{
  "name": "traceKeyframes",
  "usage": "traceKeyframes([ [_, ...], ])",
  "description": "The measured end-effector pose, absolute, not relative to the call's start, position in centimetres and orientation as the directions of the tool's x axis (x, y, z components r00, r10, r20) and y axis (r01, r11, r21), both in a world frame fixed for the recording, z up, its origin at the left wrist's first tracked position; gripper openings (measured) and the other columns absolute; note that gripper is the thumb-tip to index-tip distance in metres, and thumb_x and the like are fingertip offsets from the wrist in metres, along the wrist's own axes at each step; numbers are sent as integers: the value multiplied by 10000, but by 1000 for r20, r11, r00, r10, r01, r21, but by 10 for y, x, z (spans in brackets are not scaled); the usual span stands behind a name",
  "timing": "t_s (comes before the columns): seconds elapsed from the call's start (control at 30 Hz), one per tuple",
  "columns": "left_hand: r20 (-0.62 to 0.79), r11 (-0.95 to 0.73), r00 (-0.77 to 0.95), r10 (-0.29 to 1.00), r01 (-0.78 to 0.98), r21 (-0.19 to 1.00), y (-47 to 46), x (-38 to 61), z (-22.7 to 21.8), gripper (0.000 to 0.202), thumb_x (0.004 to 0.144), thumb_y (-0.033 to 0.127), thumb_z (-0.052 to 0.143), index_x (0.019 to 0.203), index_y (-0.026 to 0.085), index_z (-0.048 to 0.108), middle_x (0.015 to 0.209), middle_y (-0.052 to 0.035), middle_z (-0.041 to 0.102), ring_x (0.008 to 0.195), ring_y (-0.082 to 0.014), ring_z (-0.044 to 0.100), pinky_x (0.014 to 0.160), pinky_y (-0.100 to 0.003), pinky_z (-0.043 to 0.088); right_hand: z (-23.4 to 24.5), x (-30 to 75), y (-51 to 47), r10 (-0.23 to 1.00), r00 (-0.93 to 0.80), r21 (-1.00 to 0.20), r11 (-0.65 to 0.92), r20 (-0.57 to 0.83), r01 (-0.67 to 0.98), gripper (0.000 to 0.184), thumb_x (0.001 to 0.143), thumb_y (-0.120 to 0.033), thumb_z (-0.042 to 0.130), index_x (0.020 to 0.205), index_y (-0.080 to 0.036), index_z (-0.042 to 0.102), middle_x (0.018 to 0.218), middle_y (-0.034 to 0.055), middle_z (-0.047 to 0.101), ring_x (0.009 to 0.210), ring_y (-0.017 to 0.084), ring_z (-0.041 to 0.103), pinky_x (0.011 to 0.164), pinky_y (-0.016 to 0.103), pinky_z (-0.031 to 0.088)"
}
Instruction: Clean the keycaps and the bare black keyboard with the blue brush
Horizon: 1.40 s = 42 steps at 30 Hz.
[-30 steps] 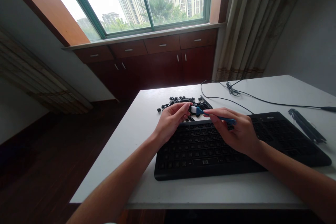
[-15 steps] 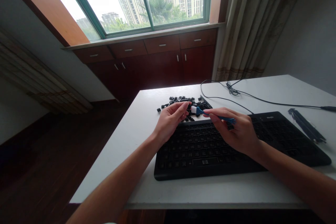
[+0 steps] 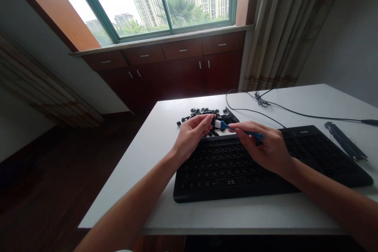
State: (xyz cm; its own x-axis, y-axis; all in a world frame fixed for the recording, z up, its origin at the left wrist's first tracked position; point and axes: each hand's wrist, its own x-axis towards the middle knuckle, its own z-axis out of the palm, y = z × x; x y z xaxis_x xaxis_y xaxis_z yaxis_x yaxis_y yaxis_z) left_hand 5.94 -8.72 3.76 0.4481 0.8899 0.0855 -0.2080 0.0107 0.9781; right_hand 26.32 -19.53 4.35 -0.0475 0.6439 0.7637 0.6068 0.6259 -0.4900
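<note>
A black keyboard (image 3: 310, 157) with its keycaps removed lies on the white table (image 3: 147, 153). My right hand (image 3: 265, 149) hovers over the keyboard's far left part, fingers closed on a small blue brush (image 3: 236, 128) whose white bristles point left. My left hand (image 3: 191, 134) is pinched shut right at the bristles; a small dark piece, probably a keycap, seems to be between its fingertips, mostly hidden. Just behind both hands lies a pile of loose black keycaps (image 3: 201, 113).
A black cable (image 3: 265, 106) runs across the far side of the table to the right edge. A long black strip (image 3: 345, 141) lies right of the keyboard. Beyond the table are dark wooden cabinets (image 3: 177, 71), a window and a curtain (image 3: 289, 27).
Almost nothing: my left fingertips and the brush head shifted very slightly against each other. Both hands stay in the same place.
</note>
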Motion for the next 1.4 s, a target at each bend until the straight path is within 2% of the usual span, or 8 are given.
traceKeyframes([
  [0.23, 96, -8, 438, 894, -198, 980, -87, 60, 37, 312, 857, 471, 853, 1049, 225, 855, 977, -61, 754, 834, -141, 611, 819, -280, 528, 43, 264, -195, 645, -47, -492, 626, 763, 605, 241, 981, -132, 655, 1193, -197, 750, 1049, 49, 816, 749, 112, 743, 577, 214, 549],
  [0.53, 96, -7, 447, 889, -197, 980, -87, 60, 37, 300, 872, 468, 841, 1051, 228, 852, 937, -43, 737, 822, -134, 594, 813, -272, 518, 43, 263, -196, 646, -42, -495, 624, 762, 605, 232, 984, -136, 654, 1187, -193, 752, 1059, 55, 817, 800, 124, 762, 567, 212, 546],
  [1.0, 92, 11, 456, 885, -217, 976, -86, 59, 37, 293, 884, 445, 840, 1069, 217, 849, 920, -36, 729, 832, -128, 599, 813, -256, 502, 43, 264, -196, 644, -53, -483, 623, 764, 615, 226, 984, -140, 654, 1181, -192, 754, 1036, 43, 815, 663, 87, 696, 533, 213, 522],
  [1.4, 95, 5, 464, 881, -211, 977, -86, 59, 37, 288, 885, 445, 842, 1064, 218, 852, 931, -39, 731, 833, -123, 594, 810, -249, 501, 43, 264, -196, 642, -55, -481, 626, 765, 613, 233, 979, -127, 659, 1184, -182, 754, 1043, 39, 812, 695, 80, 701, 563, 207, 522],
])
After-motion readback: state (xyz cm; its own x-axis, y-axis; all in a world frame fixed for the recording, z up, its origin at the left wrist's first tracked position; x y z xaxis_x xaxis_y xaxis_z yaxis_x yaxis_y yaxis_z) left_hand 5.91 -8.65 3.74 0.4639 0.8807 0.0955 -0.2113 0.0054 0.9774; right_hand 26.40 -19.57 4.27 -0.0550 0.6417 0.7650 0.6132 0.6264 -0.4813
